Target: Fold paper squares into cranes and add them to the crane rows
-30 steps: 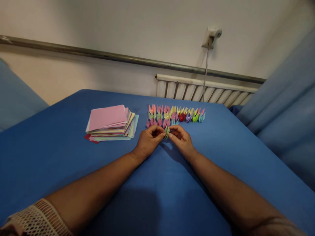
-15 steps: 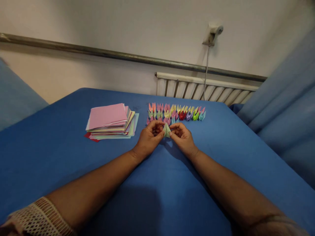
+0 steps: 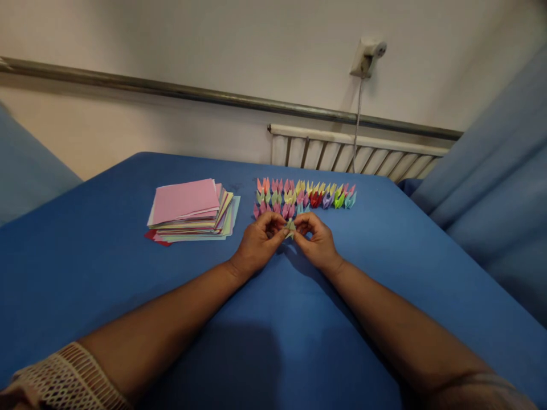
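Currently: left hand (image 3: 258, 244) and right hand (image 3: 317, 244) together, both pinching one green folded paper (image 3: 290, 227).
Fingertips meet on it, just above the blue table (image 3: 128, 273) and right in front of the rows of colourful folded pieces (image 3: 305, 196). A stack of coloured sheets (image 3: 190, 208) lies left of the rows, near the left hand.
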Demonstrator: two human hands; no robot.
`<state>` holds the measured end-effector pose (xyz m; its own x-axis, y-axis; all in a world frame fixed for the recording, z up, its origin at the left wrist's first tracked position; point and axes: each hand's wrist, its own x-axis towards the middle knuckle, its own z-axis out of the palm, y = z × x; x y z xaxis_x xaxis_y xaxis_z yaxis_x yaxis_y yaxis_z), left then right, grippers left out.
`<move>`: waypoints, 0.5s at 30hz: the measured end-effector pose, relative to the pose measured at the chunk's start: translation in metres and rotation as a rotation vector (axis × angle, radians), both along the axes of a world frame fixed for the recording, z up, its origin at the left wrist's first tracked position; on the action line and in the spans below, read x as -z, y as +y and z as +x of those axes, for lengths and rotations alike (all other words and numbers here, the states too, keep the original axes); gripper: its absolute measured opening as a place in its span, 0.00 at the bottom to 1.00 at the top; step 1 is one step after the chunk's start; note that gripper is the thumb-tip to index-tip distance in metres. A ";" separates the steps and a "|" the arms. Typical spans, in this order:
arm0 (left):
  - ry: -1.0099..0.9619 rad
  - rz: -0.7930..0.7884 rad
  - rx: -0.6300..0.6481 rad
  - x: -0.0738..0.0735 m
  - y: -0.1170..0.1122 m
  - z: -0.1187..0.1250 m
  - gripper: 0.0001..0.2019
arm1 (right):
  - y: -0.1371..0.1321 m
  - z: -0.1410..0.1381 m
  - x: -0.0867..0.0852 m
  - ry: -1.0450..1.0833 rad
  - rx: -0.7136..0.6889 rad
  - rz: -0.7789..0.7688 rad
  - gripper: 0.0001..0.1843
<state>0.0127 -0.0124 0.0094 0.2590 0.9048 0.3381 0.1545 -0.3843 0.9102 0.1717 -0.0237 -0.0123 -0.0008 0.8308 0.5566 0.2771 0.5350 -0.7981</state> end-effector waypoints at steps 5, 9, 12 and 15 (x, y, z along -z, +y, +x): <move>-0.028 -0.012 0.006 0.003 0.001 0.000 0.09 | 0.000 0.000 -0.001 0.014 0.027 0.019 0.06; -0.053 -0.017 0.015 0.003 0.001 0.001 0.09 | -0.001 0.000 -0.002 -0.012 0.056 0.068 0.06; -0.055 -0.009 0.019 0.002 0.001 0.001 0.10 | -0.001 0.000 0.000 0.009 0.037 0.034 0.06; -0.046 -0.008 0.010 0.001 0.002 0.000 0.10 | 0.000 -0.001 0.003 0.071 0.004 -0.056 0.06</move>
